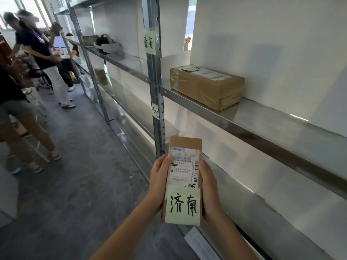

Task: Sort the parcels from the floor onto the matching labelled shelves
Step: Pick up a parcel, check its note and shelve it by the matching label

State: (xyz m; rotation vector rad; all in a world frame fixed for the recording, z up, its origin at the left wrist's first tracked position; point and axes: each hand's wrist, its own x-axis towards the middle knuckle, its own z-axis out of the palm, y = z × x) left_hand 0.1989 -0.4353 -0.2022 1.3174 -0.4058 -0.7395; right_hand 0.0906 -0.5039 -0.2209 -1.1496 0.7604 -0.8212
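A small brown cardboard parcel [185, 147] with a white shipping label and a green sticky note reading 济南 is held upright in front of me. My left hand [159, 177] grips its left side and my right hand [210, 188] its right side. On the metal upright just beyond it, a green note [155, 111] also reads 济南, and a higher green note [149, 42] reads 泰安. A larger taped brown parcel [206, 86] lies on the metal shelf [262, 136] to the right of the upright.
Metal racking runs along the white wall on the right, with a grey bag [109, 45] and a small box [101, 76] on farther shelves. Two people [43, 53] stand in the aisle at the left, on the dark floor [75, 184]. A white parcel [197, 241] lies low beneath my hands.
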